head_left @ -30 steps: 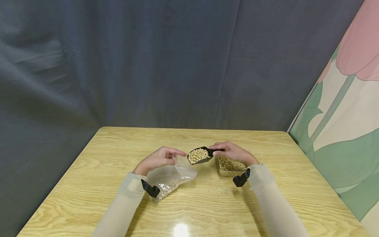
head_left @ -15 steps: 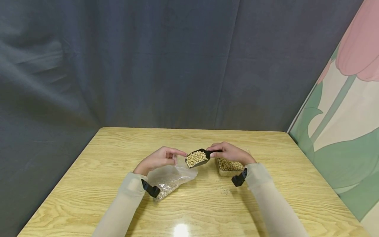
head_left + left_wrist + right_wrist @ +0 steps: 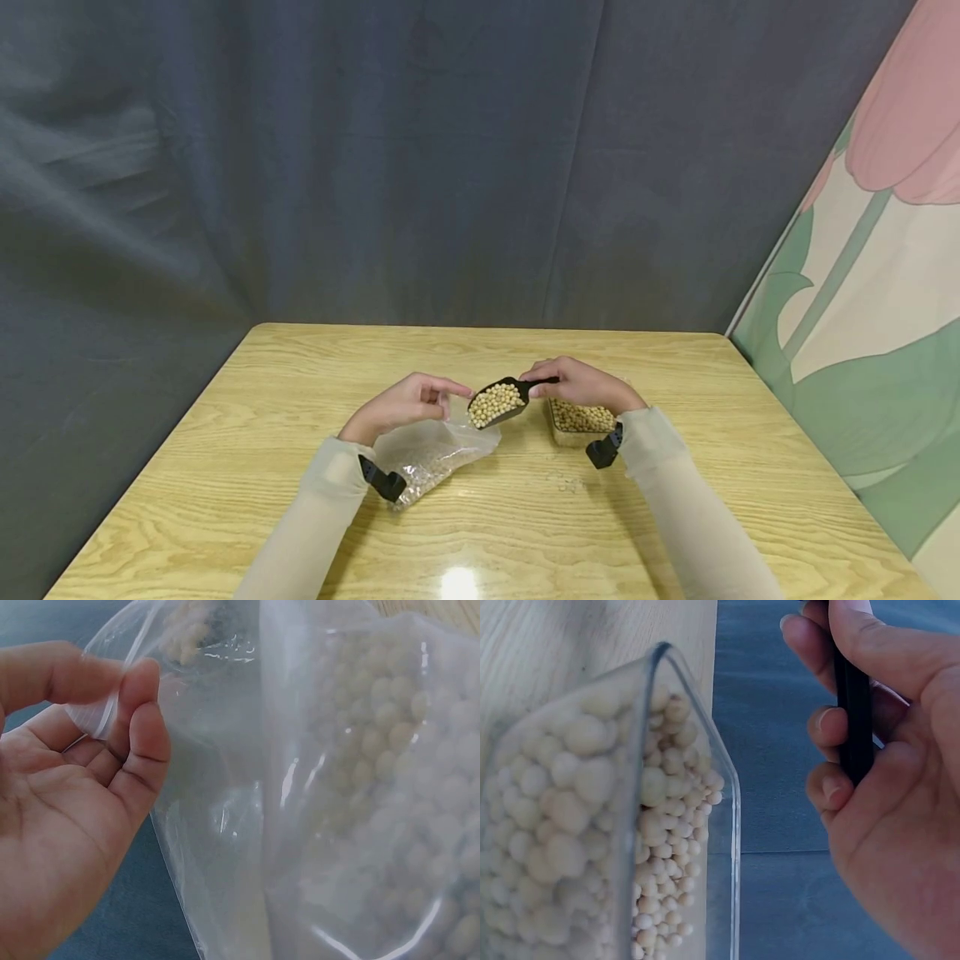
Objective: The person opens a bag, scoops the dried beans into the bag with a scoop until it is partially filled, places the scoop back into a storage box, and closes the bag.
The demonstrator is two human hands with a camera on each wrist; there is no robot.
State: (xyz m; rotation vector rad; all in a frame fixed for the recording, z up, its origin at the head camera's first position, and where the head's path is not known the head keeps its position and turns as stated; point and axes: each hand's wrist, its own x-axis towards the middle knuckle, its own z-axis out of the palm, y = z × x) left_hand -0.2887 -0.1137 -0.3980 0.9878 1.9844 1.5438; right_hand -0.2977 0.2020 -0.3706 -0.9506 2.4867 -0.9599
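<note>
My right hand grips the handle of a black scoop, which is heaped with pale round beans. The scoop's lip tilts down to the left, right at the mouth of a clear zip bag. With its thumb and fingers, my left hand pinches the bag's upper edge and holds it up. Beans lie in the bag's lower part, as the left wrist view shows through the plastic. In the right wrist view, curled fingers wrap the black handle.
A clear box of the same beans stands beneath my right hand, its wall close in the right wrist view. A faint mark shows on the wooden table. A dark curtain hangs behind.
My right hand has moved slightly left with the scoop, and the scoop's lip has dipped toward the bag's mouth. My left hand has stayed nearly still on the bag.
</note>
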